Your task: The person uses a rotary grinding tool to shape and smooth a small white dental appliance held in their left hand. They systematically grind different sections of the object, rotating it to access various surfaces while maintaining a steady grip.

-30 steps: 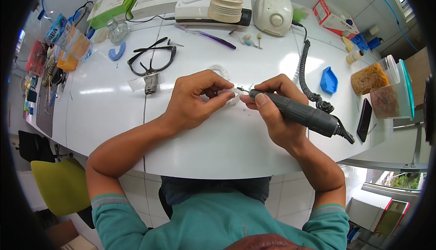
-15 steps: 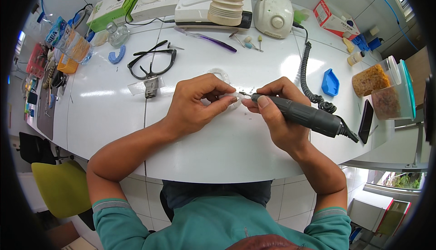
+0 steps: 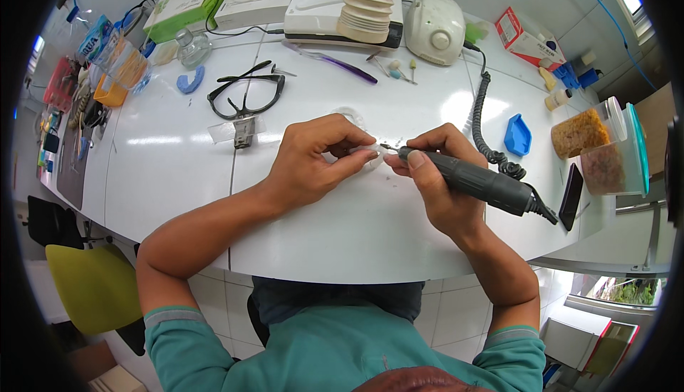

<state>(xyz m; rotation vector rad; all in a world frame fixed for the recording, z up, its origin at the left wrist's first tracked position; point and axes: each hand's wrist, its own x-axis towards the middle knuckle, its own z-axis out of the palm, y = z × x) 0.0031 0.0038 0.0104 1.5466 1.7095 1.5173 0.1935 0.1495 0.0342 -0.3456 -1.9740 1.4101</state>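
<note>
Whitish and small, the piece [image 3: 378,151] we watch is at the centre of our clock, above the white table [image 3: 320,242]. Our left hand [image 3: 313,158], at nine o'clock, is closed in a pinch on it. At four o'clock, our right hand [image 3: 445,182] grips a black handpiece [image 3: 484,183] pen-fashion, its thin bit [image 3: 388,146] pointing to the piece; we cannot tell whether they touch. Farther out, we see a blue tray [image 3: 518,136] at three o'clock, a white control box [image 3: 434,30] at one, a purple-handled tool [image 3: 349,69] at eleven and black-framed glasses [image 3: 258,111] at ten.
</note>
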